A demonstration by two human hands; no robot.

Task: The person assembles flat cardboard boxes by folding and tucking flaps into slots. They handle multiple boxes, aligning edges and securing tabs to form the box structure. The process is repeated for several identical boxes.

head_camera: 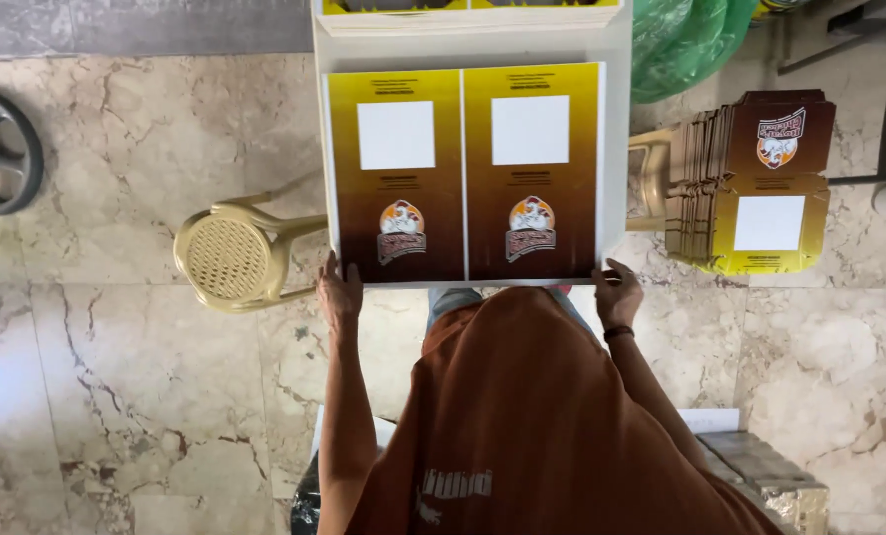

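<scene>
Head | 2 hands' fingers (left (340, 294), right (617, 293)) grasping printed sheet (464, 173) near corners

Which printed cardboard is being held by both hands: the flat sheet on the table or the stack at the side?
The flat two-panel sheet; left hand and right hand grip its near corners.

The flat yellow-to-brown printed cardboard sheet (463, 173) at upper centre is showing a smooth, slightly glossy coat. The white bench (616, 50) under it is looking matt. At left, the beige plastic chair (230, 258) is showing a perforated seat. The marble floor (116, 396) is gleaming, polished and veined.
</scene>
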